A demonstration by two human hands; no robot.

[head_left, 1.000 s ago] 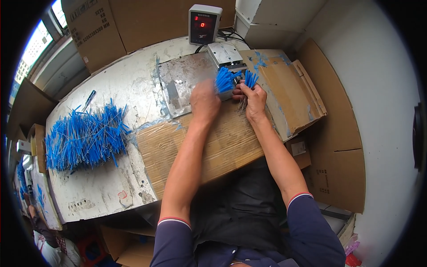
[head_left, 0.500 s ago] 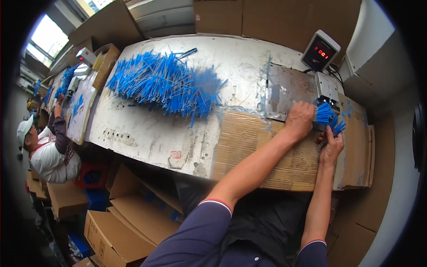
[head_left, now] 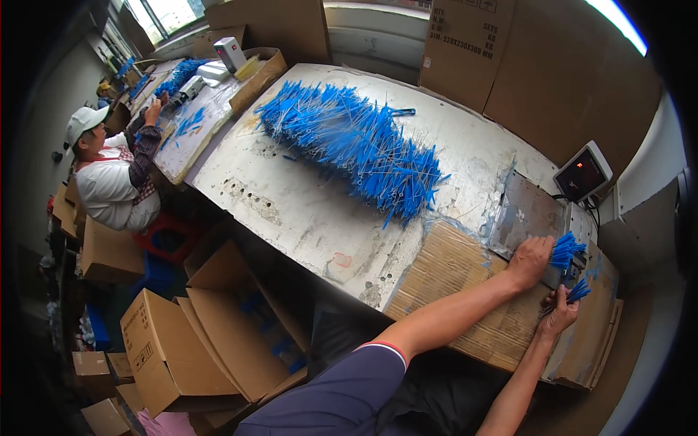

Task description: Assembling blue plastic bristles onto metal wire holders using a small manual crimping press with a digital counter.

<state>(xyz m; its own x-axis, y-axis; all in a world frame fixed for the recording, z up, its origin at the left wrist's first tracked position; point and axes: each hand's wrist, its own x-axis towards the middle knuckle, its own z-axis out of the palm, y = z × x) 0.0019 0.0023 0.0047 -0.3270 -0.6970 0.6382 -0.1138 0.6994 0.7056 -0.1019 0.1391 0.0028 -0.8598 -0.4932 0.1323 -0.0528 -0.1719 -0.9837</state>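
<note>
Bundle of blue-tipped wire pieces (head_left: 564, 251), fanned at the top, held in the left hand (head_left: 530, 260); grip closed around the lower part of the bundle, knuckles up, over the far right end of the tabletop (head_left: 305, 218).

Second, smaller bundle of blue-tipped pieces (head_left: 579, 291) in the right hand (head_left: 558, 315); grip closed on its stems, just below and nearly touching the left hand's bundle.

Metal plate (head_left: 527, 214), grey and scuffed, directly under and beyond both grips.

Corrugated cardboard sheet (head_left: 451, 272), laid over the tabletop edge, beneath the left forearm on the near side of the grips.

Weighing scale display (head_left: 583, 173), small and tilted with a red readout, just beyond the grips, cable trailing from it.

Large heap of blue-tipped wire pieces (head_left: 349, 142), loose, well apart from the grips to their left, on the worn white tabletop.

Open cardboard cartons (head_left: 211, 327) on the floor, left of and below the left arm.

Second person in a white cap (head_left: 109, 171), seated at a neighbouring tabletop far to the left, their hand reaching toward more blue pieces there.
</note>
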